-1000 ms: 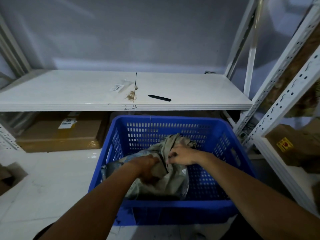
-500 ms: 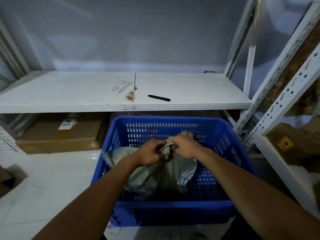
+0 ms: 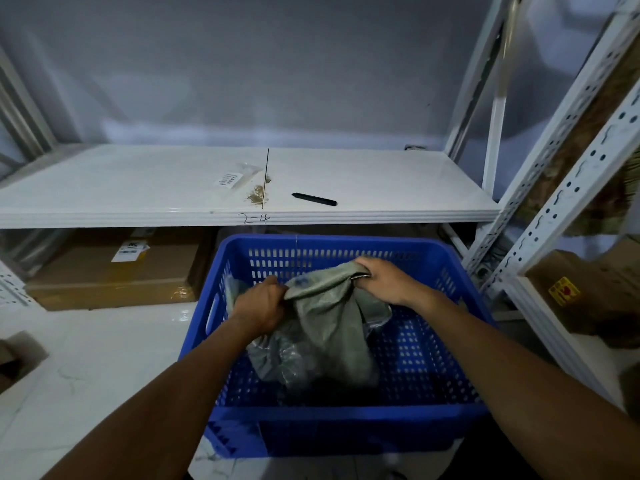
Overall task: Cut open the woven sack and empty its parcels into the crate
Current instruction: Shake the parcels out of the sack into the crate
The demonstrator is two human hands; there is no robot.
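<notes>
Left hand [image 3: 260,304] and right hand [image 3: 384,279] are each clenched on the sack [image 3: 329,306] (grey-green). Below both grips, the sack hangs into the crate [image 3: 346,415].

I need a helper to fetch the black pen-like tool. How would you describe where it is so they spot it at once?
Look at the long white shelf just behind the blue crate. Right of its dark centre seam lies the slim black tool, the only dark item there; the label slip left of the seam is pale.
</notes>
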